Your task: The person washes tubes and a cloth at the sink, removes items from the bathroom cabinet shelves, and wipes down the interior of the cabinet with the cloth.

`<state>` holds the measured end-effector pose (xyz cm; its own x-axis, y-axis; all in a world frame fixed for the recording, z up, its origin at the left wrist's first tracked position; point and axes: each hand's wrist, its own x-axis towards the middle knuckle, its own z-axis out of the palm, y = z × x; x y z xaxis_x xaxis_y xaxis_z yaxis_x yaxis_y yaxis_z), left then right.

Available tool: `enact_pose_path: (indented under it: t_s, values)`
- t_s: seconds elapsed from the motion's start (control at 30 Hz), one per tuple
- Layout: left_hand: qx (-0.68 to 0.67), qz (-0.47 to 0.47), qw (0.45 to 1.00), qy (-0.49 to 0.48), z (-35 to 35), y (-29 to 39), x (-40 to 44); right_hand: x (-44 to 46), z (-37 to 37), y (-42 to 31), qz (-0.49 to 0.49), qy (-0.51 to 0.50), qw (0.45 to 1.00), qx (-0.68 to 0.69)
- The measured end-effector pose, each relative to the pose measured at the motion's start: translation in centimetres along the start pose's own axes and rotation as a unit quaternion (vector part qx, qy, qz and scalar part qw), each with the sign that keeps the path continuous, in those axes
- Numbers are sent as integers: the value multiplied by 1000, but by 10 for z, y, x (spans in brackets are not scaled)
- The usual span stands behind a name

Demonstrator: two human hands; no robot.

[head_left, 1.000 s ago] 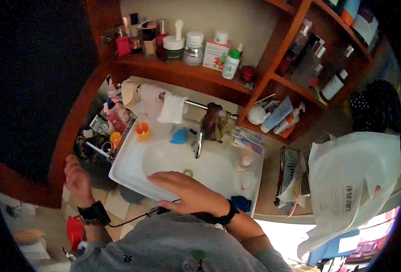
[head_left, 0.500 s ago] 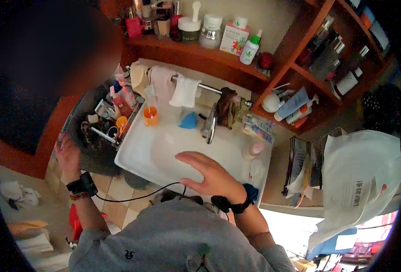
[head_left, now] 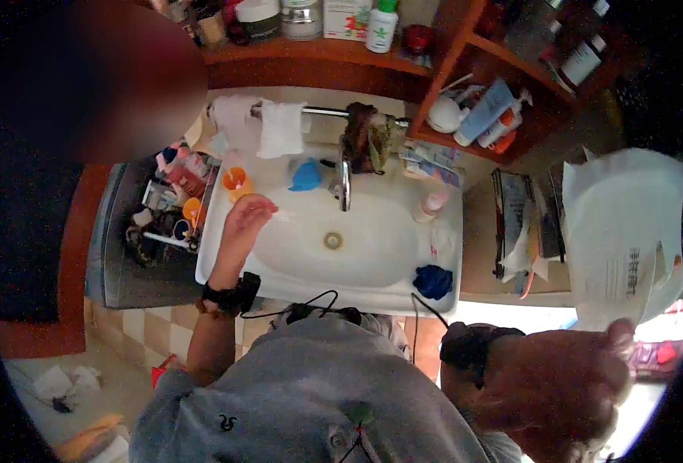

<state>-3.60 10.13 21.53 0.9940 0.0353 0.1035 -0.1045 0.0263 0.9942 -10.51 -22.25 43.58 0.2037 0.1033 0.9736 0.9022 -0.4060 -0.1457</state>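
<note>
My left hand (head_left: 247,224) hangs over the left side of the white sink (head_left: 212,266), just in front of an orange cup (head_left: 236,182). Its fingers are extended and loosely bent, with nothing visible in them. My right hand (head_left: 561,382) is close to the camera at lower right, in shadow. Its thumb stands apart from the bent fingers; I see nothing held, though the palm side is hidden. The white plastic bag (head_left: 627,224) is just beyond it. A blue object (head_left: 305,176) lies behind the basin near the faucet (head_left: 346,181).
Dark blue crumpled fabric (head_left: 434,282) lies on the sink's right corner. Small towels (head_left: 283,130) hang on a rail behind. At left is an organizer (head_left: 175,201) with bottles and cups. Wooden shelves (head_left: 318,55) hold toiletries. Cables (head_left: 426,307) run near both wrists.
My left hand has moved right, from beside the organizer to over the sink. My right hand has left the basin front and swung to the lower right. The view has shifted, showing the drain.
</note>
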Motion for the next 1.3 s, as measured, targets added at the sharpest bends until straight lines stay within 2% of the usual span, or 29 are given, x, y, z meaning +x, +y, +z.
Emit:
enact_pose_path:
  t_s: [0.1, 0.17, 0.2, 0.23, 0.27, 0.3, 0.33, 0.37, 0.4, 0.43, 0.47, 0.53, 0.6, 0.63, 0.7, 0.73, 0.77, 0.8, 0.83, 0.9, 0.97, 1.03, 1.3]
  values:
    - [-12, -25, 998, -50, 30, 0, 15, 22, -21, -8, 8, 40, 999, 17]
    - [-13, -19, 997, -74, 41, -5, 15, 37, -34, -19, 63, 57, 996, 40]
    - [-20, 1, 996, -90, 53, -6, 19, 47, -44, -31, 216, 61, 968, 117]
    - [-71, -8, 992, -103, 59, -4, 21, 62, -61, -53, 520, 97, 793, 303]
    - [-111, -17, 988, -109, 61, -5, 15, 64, -65, -60, 594, 116, 724, 330]
    - [-21, 21, 993, -115, 71, 10, 19, 43, -48, -37, 387, 121, 892, 200]
    - [30, 43, 991, -124, 78, 27, 20, 22, -35, -15, 157, 122, 979, 44]
    - [0, 63, 990, -124, 83, 30, 22, 10, -32, -2, -78, 112, 983, -125]
    - [18, 82, 986, -146, 85, 31, 26, 4, -44, -1, 22, 30, 998, -41]
    - [36, 103, 980, -165, 91, 29, 36, -5, -48, 14, 121, -31, 987, 100]
    - [65, 111, 971, -199, 102, 27, 46, -23, -49, 42, 260, -95, 910, 309]
    - [133, 101, 952, -256, 110, 25, 42, -93, -11, 83, 451, -230, 840, 194]
    - [177, 137, 936, -270, 118, 41, 13, -138, -6, 66, 277, -360, 891, 17]
    - [192, 157, 928, -276, 125, 58, 16, -127, -6, 69, 178, -416, 888, -80]
    - [142, 205, 931, -266, 130, 91, 25, -66, -40, 50, 260, -261, 930, 3]
    - [125, 217, 932, -262, 124, 113, 24, -27, -57, 27, 266, -167, 949, 30]
    - [60, 290, 919, -260, 118, 143, 25, 1, -73, 11, 234, -71, 968, 49]
    - [-1, 361, 897, -255, 112, 179, 21, 13, -91, 5, 120, -14, 992, 43]
    - [-16, 430, 869, -244, 107, 212, 17, 29, -103, -5, 45, 25, 998, 43]
    - [-16, 568, 798, -201, 99, 266, 10, 59, -115, -30, -30, 34, 997, 66]
    - [13, 659, 730, -180, 96, 302, 6, 81, -116, -49, -51, 9, 993, 107]
    - [60, 706, 679, -193, 105, 325, 7, 92, -115, -59, -42, -10, 989, 144]
    - [129, 735, 632, -211, 112, 342, 10, 100, -112, -66, -21, -36, 969, 243]
